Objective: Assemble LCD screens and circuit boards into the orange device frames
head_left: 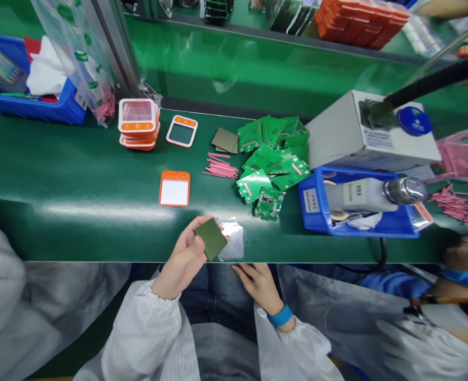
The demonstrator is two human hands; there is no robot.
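Note:
My left hand [183, 260] holds a small olive-green LCD panel [210, 239] between thumb and fingers, tilted above the bench's front edge. Just right of it, a clear plastic film [234, 241] lies on the bench, shiny and wrinkled. My right hand [259, 286] is low at the bench edge over my lap, fingers stretched and apart, with the fingertips partly hidden by the edge. Nothing shows in it. Beyond my left hand lies an orange frame [174, 172] with a white inside. Green circuit boards [269, 164] are heaped farther right.
White-and-orange frames [138, 127] are stacked at back left, beside a single frame [182, 118]. Pink strips [221, 168] and olive panels [225, 140] lie mid-bench. A blue bin [315, 225] with a bottle and a white box [332, 132] stand right. Co-workers sit on both sides.

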